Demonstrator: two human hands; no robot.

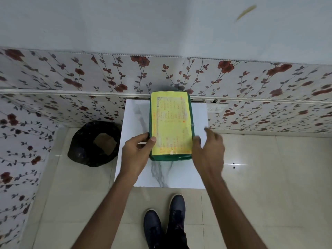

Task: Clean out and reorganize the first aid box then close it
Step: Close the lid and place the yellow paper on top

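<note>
The green first aid box (pixel 171 157) lies shut on a white marble-patterned table (pixel 199 169), a yellow printed sheet (pixel 170 123) covering its lid. The left hand (pixel 137 151) grips the box's near left edge, thumb pressed on the sheet's corner, fingers curled round the side. The right hand (pixel 209 150) is blurred at the box's near right side, fingers spread; whether it touches the box I cannot tell. Left of the left-hand grip, a black-lined bin (pixel 86 151) stands on the tiled floor. Below the hands, two dark shoes (pixel 177 214).

Green first aid box (pixel 171 157), yellow-labelled lid shut, on table.
</note>
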